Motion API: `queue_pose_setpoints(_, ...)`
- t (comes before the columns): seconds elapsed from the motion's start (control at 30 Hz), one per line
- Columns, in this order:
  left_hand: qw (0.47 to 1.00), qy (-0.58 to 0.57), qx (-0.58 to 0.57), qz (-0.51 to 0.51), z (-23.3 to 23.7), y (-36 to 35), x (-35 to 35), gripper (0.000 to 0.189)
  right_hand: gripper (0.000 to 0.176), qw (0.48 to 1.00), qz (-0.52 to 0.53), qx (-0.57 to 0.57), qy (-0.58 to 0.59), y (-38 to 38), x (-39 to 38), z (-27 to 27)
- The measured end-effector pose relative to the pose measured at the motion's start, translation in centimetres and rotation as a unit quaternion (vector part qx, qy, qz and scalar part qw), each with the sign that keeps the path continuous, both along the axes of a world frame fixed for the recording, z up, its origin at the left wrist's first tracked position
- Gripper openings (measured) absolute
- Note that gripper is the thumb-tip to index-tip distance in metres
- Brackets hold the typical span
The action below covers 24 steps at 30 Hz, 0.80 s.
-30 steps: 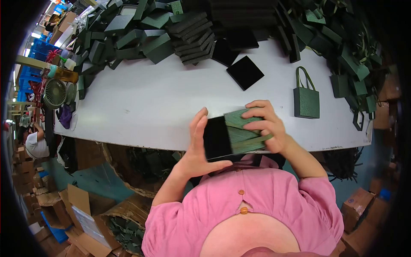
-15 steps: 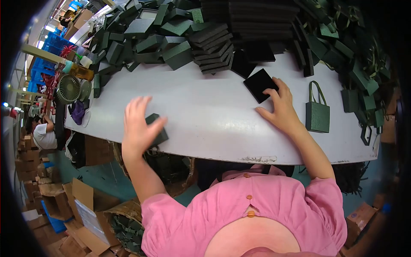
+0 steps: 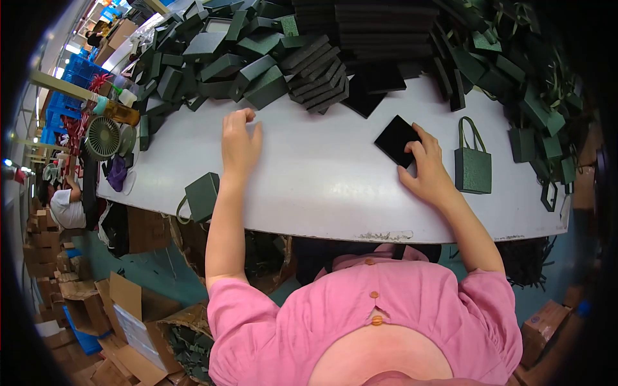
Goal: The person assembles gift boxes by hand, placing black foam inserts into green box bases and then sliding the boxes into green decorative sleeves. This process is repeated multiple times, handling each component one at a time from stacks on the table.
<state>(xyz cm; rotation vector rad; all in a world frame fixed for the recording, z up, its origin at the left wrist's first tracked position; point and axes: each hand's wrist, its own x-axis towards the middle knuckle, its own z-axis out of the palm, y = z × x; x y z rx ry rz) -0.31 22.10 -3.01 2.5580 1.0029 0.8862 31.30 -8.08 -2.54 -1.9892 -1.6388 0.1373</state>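
Observation:
My right hand (image 3: 427, 168) pinches the near right corner of a flat black square pad (image 3: 394, 140) at the table. Farther left, my left hand (image 3: 241, 143) reaches toward the heap of green boxes (image 3: 265, 87); its thumb stands apart from the loosely bent fingers, and nothing shows in it. Beside my left forearm, a dark green box with a loop handle (image 3: 202, 196) lies near the front edge, partly covered by the arm. A small green handbag-shaped box (image 3: 473, 170) with its handle up lies right of my right hand.
Stacks of black foam pads (image 3: 318, 72) stand at the back, with more green boxes (image 3: 537, 109) heaped at the right. On the left are a small fan (image 3: 103, 136) and a bottle (image 3: 121, 113). Cardboard cartons (image 3: 138, 334) stand on the floor. Another person (image 3: 67, 207) sits far left.
My left hand has moved away from the front edge toward the heap. The green box now lies left of my forearm. The black pad and my right hand have shifted slightly right and nearer.

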Motion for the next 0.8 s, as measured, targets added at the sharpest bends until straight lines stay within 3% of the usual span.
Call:
queue_pose_setpoints(0.1,0.993,-0.045,0.112,0.018,3.7,-2.3,3.3,0.043,0.041,1.0,0.021,0.005,-0.001,-0.2,-0.8,-0.1)
queue_pose_setpoints(0.2,0.985,0.009,0.111,0.133,2.1,2.4,5.8,0.053,0.042,0.999,0.03,0.009,-0.014,0.6,-1.5,0.1)
queue_pose_setpoints(0.33,0.997,0.006,0.01,0.075,3.0,4.0,4.4,0.049,0.047,1.0,0.0,-0.004,-0.024,-0.2,-1.4,0.4)
queue_pose_setpoints(0.43,0.993,-0.009,-0.118,0.029,3.7,-0.8,0.9,0.043,0.047,0.999,0.019,-0.005,0.034,-1.7,-0.4,0.3)
queue_pose_setpoints(0.5,0.996,0.023,-0.041,-0.078,2.4,-4.6,-1.6,0.035,0.05,0.994,0.061,0.005,0.087,-2.4,-0.4,0.6)
queue_pose_setpoints(0.57,0.979,0.015,-0.174,-0.102,2.2,-10.0,-2.4,0.032,0.054,0.983,0.122,0.015,0.138,-2.8,-1.2,2.1)
queue_pose_setpoints(0.63,0.959,0.056,-0.196,-0.197,1.6,-12.9,-2.6,0.037,0.059,0.969,0.202,0.02,0.141,-2.3,-1.8,2.4)
queue_pose_setpoints(0.73,0.961,0.14,-0.13,-0.2,4.2,-16.6,-1.3,0.055,0.058,0.955,0.258,0.034,0.146,-0.9,-3.7,2.5)
queue_pose_setpoints(0.8,0.968,0.12,-0.151,-0.163,3.7,-18.4,-0.3,0.068,0.058,0.95,0.283,0.03,0.125,0.0,-4.5,2.3)
